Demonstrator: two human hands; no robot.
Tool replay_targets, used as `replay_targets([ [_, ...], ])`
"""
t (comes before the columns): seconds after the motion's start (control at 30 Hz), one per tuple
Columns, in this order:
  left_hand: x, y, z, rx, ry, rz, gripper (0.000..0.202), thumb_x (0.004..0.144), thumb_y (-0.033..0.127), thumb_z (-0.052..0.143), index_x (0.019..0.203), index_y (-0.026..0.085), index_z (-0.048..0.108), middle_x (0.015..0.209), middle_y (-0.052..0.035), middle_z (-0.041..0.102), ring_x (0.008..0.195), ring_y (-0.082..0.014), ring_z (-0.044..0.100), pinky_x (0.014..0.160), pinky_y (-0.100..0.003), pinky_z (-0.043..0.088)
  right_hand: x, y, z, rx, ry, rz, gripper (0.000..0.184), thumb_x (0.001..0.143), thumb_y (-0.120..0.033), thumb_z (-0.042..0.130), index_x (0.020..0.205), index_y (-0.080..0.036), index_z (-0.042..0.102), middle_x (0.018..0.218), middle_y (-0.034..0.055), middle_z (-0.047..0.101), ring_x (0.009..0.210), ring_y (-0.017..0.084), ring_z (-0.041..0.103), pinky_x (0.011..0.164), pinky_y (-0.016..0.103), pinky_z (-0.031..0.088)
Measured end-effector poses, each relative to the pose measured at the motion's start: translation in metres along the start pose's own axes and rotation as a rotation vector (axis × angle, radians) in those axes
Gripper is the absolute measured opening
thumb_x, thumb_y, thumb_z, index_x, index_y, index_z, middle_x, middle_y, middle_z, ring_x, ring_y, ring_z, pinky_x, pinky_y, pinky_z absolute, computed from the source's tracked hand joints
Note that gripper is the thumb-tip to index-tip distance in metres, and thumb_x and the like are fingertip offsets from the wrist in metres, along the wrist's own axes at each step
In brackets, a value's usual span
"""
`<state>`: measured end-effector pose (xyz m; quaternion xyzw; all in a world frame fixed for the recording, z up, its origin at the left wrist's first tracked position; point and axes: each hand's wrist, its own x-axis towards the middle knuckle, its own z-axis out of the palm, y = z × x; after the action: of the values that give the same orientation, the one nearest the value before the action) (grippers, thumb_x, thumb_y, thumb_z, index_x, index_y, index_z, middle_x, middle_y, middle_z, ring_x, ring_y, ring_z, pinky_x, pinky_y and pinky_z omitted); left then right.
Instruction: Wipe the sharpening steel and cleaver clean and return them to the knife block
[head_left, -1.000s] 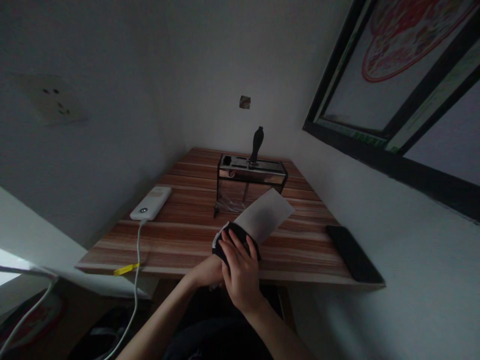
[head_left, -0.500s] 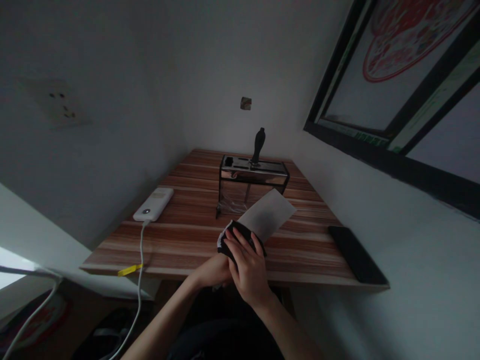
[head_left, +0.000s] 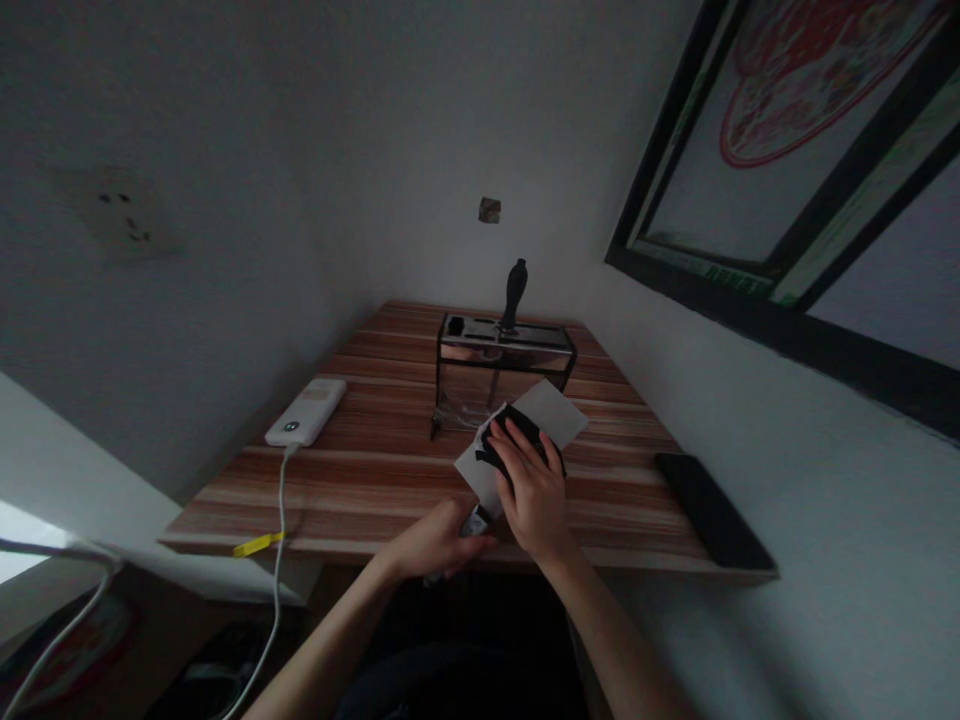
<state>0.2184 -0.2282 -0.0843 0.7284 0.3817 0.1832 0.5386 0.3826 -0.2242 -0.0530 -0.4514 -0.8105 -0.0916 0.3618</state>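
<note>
My left hand [head_left: 442, 540] is closed around the handle of a cleaver [head_left: 556, 408] near the table's front edge. Its broad, pale rectangular blade points away to the right. With fingers spread over a black cloth [head_left: 517, 425], my right hand [head_left: 532, 495] presses it flat on the middle of the blade. The cloth has a white edge and hides part of the blade. Just behind stands a knife holder [head_left: 469, 350] with a metal top, dark frame and clear sides. A black-handled tool, probably a knife [head_left: 515, 290], sticks up from it.
The wood-grain table [head_left: 360, 480] narrows toward the wall. On its left lies a white power bank [head_left: 307, 412], with a white cable [head_left: 280, 540] hanging over the front edge and a yellow tag [head_left: 257, 545]. A black phone-like slab [head_left: 712, 508] lies at the right edge.
My right hand and the black cloth have slid up and to the right along the blade, away from the handle. More of the blade near my left hand now shows.
</note>
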Motion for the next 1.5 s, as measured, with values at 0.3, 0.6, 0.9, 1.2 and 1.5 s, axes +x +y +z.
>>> replay_targets([
  [0.3, 0.0, -0.004, -0.001, 0.059, 0.015, -0.01, 0.023, 0.079, 0.038, 0.054, 0.078, 0.017, 0.045, 0.043, 0.0084, 0.044, 0.035, -0.0069, 0.041, 0.036, -0.015, 0.029, 0.02, 0.034, -0.018, -0.096, 0.08, 0.039, 0.04, 0.089, -0.013, 0.039, 0.127, -0.021, 0.046, 0.133, 0.0041, 0.052, 0.13, 0.018, 0.037, 0.11, 0.043, 0.017],
  [0.6, -0.002, 0.002, -0.001, 0.072, 0.003, -0.025, 0.018, 0.079, 0.034, 0.052, 0.076, 0.018, 0.044, 0.043, 0.0085, 0.044, 0.036, -0.0067, 0.041, 0.036, -0.015, 0.028, 0.03, 0.06, -0.031, -0.125, 0.133, 0.063, 0.043, 0.09, -0.017, 0.037, 0.132, -0.023, 0.042, 0.137, 0.003, 0.047, 0.13, 0.02, 0.037, 0.104, 0.041, 0.032],
  [0.9, -0.004, 0.004, -0.001, 0.087, -0.002, -0.03, 0.018, 0.079, 0.033, 0.052, 0.075, 0.018, 0.044, 0.042, 0.0081, 0.045, 0.035, -0.0066, 0.041, 0.036, -0.015, 0.026, 0.035, 0.059, -0.035, -0.055, 0.142, 0.129, 0.042, 0.089, -0.017, 0.04, 0.131, -0.022, 0.043, 0.138, 0.0035, 0.046, 0.124, 0.02, 0.045, 0.102, 0.037, 0.038],
  [1.2, -0.004, 0.005, -0.002, 0.046, -0.007, -0.027, 0.018, 0.078, 0.032, 0.054, 0.073, 0.017, 0.044, 0.042, 0.0083, 0.044, 0.035, -0.0063, 0.04, 0.036, -0.015, 0.028, 0.03, 0.05, -0.035, -0.145, 0.131, 0.016, 0.044, 0.09, -0.017, 0.04, 0.134, -0.024, 0.041, 0.138, 0.0037, 0.046, 0.133, 0.021, 0.033, 0.111, 0.053, 0.014],
  [1.5, -0.002, 0.002, -0.002, -0.008, -0.021, -0.008, 0.02, 0.079, 0.035, 0.053, 0.074, 0.017, 0.045, 0.042, 0.0087, 0.043, 0.034, -0.0057, 0.039, 0.035, -0.015, 0.028, 0.012, 0.01, -0.015, -0.114, -0.012, -0.031, 0.049, 0.088, -0.012, 0.043, 0.135, -0.023, 0.039, 0.136, 0.006, 0.048, 0.133, 0.021, 0.033, 0.111, 0.051, 0.011],
])
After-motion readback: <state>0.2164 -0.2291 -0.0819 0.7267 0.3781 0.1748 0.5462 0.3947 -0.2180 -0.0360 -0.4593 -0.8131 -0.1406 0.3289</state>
